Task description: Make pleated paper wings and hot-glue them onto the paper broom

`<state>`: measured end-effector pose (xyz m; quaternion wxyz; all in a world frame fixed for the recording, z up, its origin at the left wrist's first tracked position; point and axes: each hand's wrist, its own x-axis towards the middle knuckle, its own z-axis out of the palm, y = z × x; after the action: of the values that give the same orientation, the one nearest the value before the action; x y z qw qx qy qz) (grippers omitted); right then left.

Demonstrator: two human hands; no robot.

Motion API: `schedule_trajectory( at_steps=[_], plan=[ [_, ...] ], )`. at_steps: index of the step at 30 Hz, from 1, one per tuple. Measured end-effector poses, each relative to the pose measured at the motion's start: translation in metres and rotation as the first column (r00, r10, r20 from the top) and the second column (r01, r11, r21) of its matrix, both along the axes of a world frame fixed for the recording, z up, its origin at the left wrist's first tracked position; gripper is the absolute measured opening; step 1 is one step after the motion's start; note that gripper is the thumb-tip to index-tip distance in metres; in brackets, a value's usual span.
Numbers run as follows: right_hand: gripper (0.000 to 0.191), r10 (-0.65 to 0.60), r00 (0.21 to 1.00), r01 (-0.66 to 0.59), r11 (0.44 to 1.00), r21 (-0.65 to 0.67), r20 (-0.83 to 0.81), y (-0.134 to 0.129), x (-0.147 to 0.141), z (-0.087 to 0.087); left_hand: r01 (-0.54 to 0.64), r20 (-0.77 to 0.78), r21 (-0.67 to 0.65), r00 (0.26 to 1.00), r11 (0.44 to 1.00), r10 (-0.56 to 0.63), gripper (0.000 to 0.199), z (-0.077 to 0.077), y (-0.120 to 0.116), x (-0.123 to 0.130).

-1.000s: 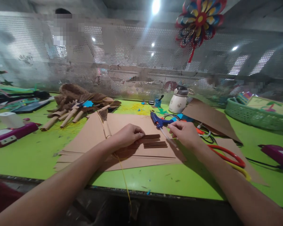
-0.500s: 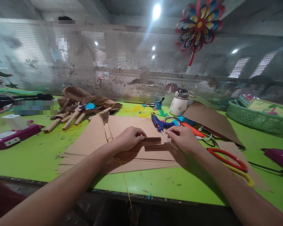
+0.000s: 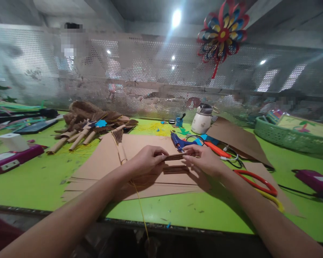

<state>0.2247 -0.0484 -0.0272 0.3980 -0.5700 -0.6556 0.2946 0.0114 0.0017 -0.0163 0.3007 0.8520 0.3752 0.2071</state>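
Folded brown paper strip, one, held at both ends

Item: folded paper strip [image 3: 174, 157], brown, layered, lying lengthwise across the gap between my two hands, above the sheets.

Grip, left: my left hand [image 3: 150, 159] pinches the strip's left end between thumb and fingers.

Grip, right: my right hand [image 3: 203, 161] pinches the right end, thumb on the near side; how firmly, I cannot tell.

Companion piece: second folded strip [image 3: 176, 170], similar, lying just nearer to me and roughly parallel.

Underlay: brown paper sheets [image 3: 97, 181], stacked with edges fanned, on a green table [image 3: 40, 190].

To the left of my grip: a fringed paper tube [image 3: 120, 148], lying on the sheets. Farther left, a pile of rolled paper tubes [image 3: 79, 139] with a blue cutout [image 3: 101, 123] on top. A yellow string [image 3: 141, 208] hangs over the near table edge.

Beyond my right fingertips: a blue glue gun [image 3: 174, 139], nozzle pointing away. Behind it, a small blue jar [image 3: 179, 122] and a white bottle [image 3: 201, 122] with a dark lid.

Beside my right forearm: a red loop handle [image 3: 269, 188] and a yellow one, partly hidden. Far right: a green basket [image 3: 293, 138], filled.
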Motion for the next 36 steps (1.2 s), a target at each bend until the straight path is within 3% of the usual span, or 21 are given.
schedule_trajectory(
  at_steps=[3,8,14,18,22,27,30,36],
  plan=[
    [0.037,0.072,0.995,-0.078,0.993,0.084,0.073,0.0,-0.003,-0.006,0.015,0.057,-0.053,0.998,0.998,-0.012,0.03,-0.002,0.0,0.001],
    [0.02,0.111,0.966,-0.178,0.942,0.285,0.235,0.0,-0.007,-0.014,0.033,0.135,-0.175,0.991,0.984,-0.009,0.029,-0.006,0.0,0.0],
    [0.016,0.062,0.974,-0.133,0.936,0.327,0.219,-0.002,-0.008,-0.016,0.113,0.103,-0.223,0.99,0.968,-0.091,0.031,-0.002,-0.005,-0.002],
    [0.016,0.117,0.984,-0.144,0.963,0.226,0.133,-0.002,-0.006,-0.017,0.13,0.035,-0.01,0.991,0.992,-0.129,0.029,-0.005,-0.009,-0.002],
    [0.013,0.154,0.982,-0.176,0.95,0.256,0.105,-0.001,-0.004,-0.011,0.044,-0.036,0.179,0.999,0.983,-0.038,0.035,-0.011,-0.008,0.0],
    [0.023,0.181,0.983,-0.181,0.974,0.136,0.012,-0.005,-0.011,-0.015,0.075,0.004,0.188,0.997,0.979,-0.077,0.034,-0.012,-0.013,0.001],
    [0.025,0.132,0.991,-0.128,0.98,0.152,-0.015,-0.006,-0.016,-0.019,0.114,-0.002,0.182,0.993,0.977,-0.115,0.03,-0.012,-0.015,0.001],
    [0.026,0.136,0.98,-0.159,0.974,0.163,0.146,-0.009,-0.006,-0.002,0.122,-0.059,0.341,0.992,0.932,-0.108,0.02,-0.011,-0.013,-0.002]
  ],
)
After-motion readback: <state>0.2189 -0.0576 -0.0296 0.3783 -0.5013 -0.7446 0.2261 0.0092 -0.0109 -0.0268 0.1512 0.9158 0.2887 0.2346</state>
